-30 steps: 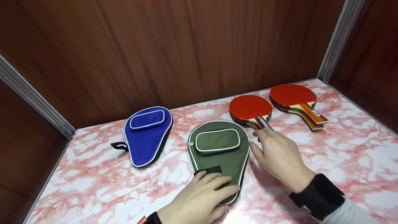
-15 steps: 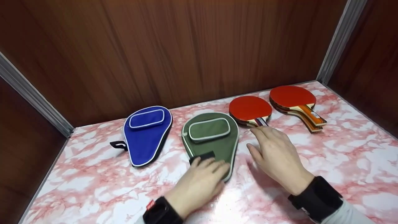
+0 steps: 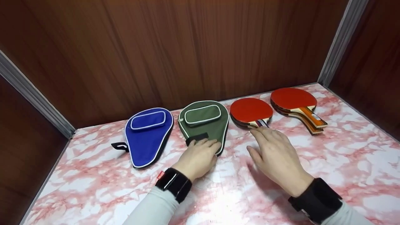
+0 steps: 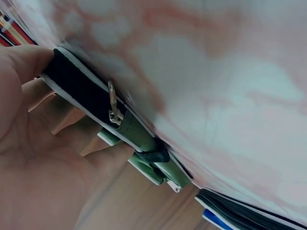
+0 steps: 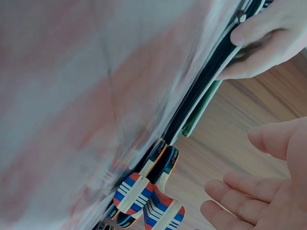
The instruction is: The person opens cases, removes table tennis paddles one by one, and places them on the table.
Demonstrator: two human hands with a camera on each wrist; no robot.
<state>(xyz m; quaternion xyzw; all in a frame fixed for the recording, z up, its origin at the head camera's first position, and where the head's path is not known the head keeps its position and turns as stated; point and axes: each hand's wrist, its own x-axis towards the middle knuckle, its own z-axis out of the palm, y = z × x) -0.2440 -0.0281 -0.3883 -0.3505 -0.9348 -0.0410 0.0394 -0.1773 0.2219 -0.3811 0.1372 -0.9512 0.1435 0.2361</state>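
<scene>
My left hand (image 3: 198,157) rests on the lower part of a green table tennis bat case (image 3: 215,128), spread fingers over its top. In the left wrist view, the thumb presses the narrow end, near a zip pull (image 4: 113,103). The case lies flat near the back wall, its tip partly hidden by the hand. My right hand (image 3: 278,156) hovers with relaxed fingers close by a stacked pair of red table tennis bats (image 3: 251,110). In the right wrist view, their striped handles (image 5: 133,193) stand apart from the fingers, which hold nothing.
A blue bat case (image 3: 145,137) with a black strap (image 3: 120,146) lies to the left of the green one. At the back right is another stacked pair of red bats (image 3: 293,98) with orange handles. Wooden panels (image 3: 187,47) enclose the marbled table (image 3: 93,190) behind and at the sides.
My left hand has slid the green case away from me and slightly left, up beside the blue case. The right hand has barely moved; both bat pairs stay put.
</scene>
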